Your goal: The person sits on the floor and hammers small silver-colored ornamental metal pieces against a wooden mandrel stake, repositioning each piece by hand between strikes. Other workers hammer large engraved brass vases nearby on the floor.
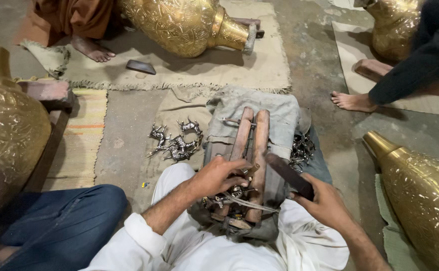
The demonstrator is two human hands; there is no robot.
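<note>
My left hand [220,175] grips a small metal piece and a thin punch-like tool against two long wooden bars [252,145] that lie on a grey cloth pad [279,113] in front of my knees. My right hand [322,200] holds a dark flat bar [288,174], like a hammer or file, raised just right of the bars. Small shiny metal figurines [177,143] lie in a pile left of the pad, and more figurines [301,148] lie at its right side.
Large engraved brass vases stand around: one at the left [9,125], one lying at the top [179,25], one at the right [425,195], one at the top right [392,27]. Other people's bare feet [352,102] and a blue-trousered leg [59,226] are close.
</note>
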